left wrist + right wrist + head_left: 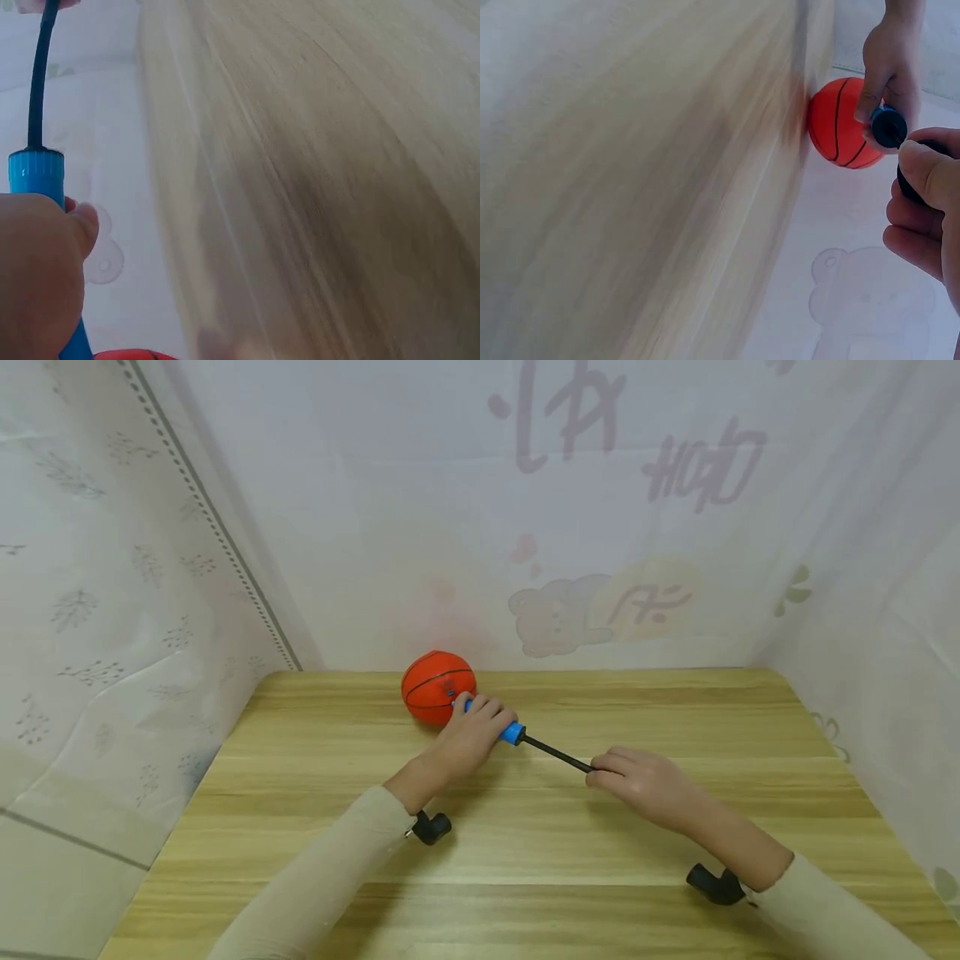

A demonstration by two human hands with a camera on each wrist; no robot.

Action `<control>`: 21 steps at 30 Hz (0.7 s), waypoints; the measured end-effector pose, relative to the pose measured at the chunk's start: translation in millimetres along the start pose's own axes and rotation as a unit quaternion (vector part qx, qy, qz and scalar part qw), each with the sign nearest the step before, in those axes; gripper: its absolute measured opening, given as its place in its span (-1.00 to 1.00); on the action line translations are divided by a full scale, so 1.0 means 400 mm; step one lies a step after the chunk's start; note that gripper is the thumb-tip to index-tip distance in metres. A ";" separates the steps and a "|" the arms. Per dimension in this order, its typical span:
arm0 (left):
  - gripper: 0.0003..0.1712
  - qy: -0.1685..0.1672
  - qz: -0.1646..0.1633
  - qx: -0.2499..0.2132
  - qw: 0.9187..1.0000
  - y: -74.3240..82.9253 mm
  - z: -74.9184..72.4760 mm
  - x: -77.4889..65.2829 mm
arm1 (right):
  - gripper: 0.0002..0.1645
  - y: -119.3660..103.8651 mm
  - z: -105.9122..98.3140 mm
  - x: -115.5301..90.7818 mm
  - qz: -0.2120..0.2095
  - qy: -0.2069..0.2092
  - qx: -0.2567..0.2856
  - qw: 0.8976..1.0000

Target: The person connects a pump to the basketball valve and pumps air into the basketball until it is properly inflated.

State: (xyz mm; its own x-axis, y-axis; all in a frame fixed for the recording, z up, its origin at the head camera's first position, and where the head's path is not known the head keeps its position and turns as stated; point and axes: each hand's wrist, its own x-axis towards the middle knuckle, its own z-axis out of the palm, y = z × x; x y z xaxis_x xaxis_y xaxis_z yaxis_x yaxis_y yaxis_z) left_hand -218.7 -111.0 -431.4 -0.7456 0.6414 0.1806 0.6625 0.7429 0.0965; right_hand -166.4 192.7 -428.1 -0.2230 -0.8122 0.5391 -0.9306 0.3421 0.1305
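A blue ball pump (513, 732) slants across the middle of the head view, its black rod (557, 753) drawn well out of the barrel. My left hand (472, 735) grips the blue barrel, with fingers wrapped over it. At the rod's far end my right hand (645, 785) holds the pump's black handle (909, 184), which shows in the right wrist view. Just beyond the left hand sits an orange-red ball (431, 681) with black basketball lines. The pump's tip points at the ball; whether it is inserted I cannot tell.
Everything is above a wood-grain table (525, 852). A pale printed curtain (390, 527) hangs along its back edge, with more patterned sheeting at both sides. Black camera mounts (432, 828) hang at both wrists.
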 end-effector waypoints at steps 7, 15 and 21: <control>-0.78 -0.009 -0.007 0.004 1.000 0.007 -0.001 0.008 | -0.79 0.017 0.020 0.034 0.006 -0.032 0.004 0.999; -0.78 -0.010 -0.011 0.012 1.000 0.014 0.001 0.003 | -0.66 0.024 0.065 0.090 0.012 -0.050 -0.002 0.999; -0.77 -0.005 -0.008 0.016 1.000 0.013 0.002 0.001 | -0.68 0.028 0.094 0.129 0.017 -0.042 -0.011 0.999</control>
State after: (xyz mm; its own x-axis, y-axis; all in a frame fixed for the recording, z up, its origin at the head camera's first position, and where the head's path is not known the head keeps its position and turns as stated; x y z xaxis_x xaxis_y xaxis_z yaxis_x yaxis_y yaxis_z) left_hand -215.7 -106.9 -431.4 -0.7568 0.6315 0.1688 0.6481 0.7585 0.0681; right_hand -199.3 136.8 -430.0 -0.2782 -0.8364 0.4723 -0.9159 0.3791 0.1318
